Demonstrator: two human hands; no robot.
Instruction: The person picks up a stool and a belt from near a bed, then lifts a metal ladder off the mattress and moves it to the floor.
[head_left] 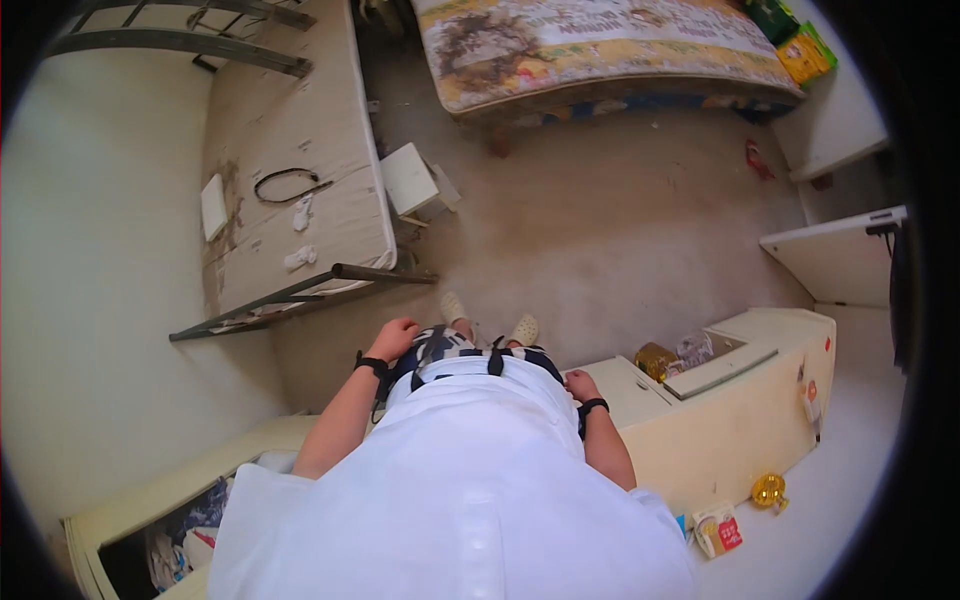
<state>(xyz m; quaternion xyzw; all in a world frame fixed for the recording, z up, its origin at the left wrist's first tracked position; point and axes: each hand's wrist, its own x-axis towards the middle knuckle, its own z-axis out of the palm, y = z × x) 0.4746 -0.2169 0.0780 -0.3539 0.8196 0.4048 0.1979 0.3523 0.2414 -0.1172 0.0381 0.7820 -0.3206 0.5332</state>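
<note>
Right, top-down fisheye, person standing at centre frame, white top filling the lower middle.

Left hand (393, 338): centre frame, at the waist, curled loosely, resting near the dark strap harness (452, 352). Nothing visibly held. Grip reads as a loose fist, closed on nothing as far as I can see. Black wristband on that wrist.

Right hand (579, 384): just right of centre, fingers curled, touching or just over the top edge of the cream cabinet (700, 440). Can't tell if it's bearing weight. Grip looks mostly closed, empty. Wristband here too.

Nearest things: cabinet at right of centre, its top compartment open with a gold crumpled item (655, 360) and clear wrapping inside, near the right hand but apart from it.

My judgement on handling: if the hands are adjusting the harness, keep both at the waist and square the straps before moving; the right hand leaning on the cabinet edge is fine for balance.

Rest of scene: bare mattress on metal frame (290, 150) at upper left, dark cable loop (285, 185) lying on it. Small white box (412, 180) beside it on the carpet. Patterned mattress (600, 45) along the top edge. Gold round object (769, 491) and small carton (718, 530) on the floor, lower right. Open drawer with clutter (170, 540), lower left.
</note>
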